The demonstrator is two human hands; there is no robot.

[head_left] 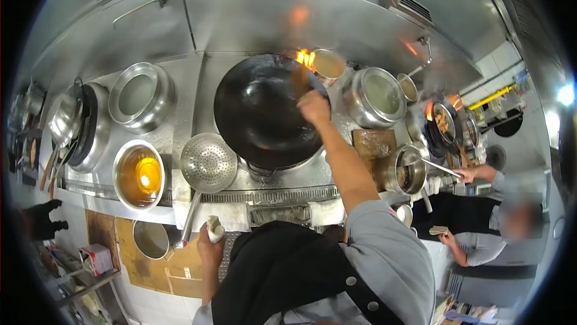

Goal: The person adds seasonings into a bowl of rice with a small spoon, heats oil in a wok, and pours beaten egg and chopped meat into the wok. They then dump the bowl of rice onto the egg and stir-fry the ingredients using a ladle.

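A large black wok (258, 114) sits on the burner in front of me. Over its right side, my right hand (314, 108) is closed around what looks like a brown wok brush (299, 80), blurred by motion. My left hand (210, 248) is down by the stove's front edge, closed on a folded white cloth (214, 229). Close to that hand runs the handle of a perforated strainer (208, 162), whose bowl lies at the wok's lower left. Flames (305, 58) rise behind the wok's far right rim.
At left stand a bowl of orange-yellow liquid (138, 176) and a metal pot (141, 98). Another pot (375, 98) and a small saucepan (410, 171) are to the right. A co-worker (475, 217) holds a ladle near a second wok (442, 122) with food and flames.
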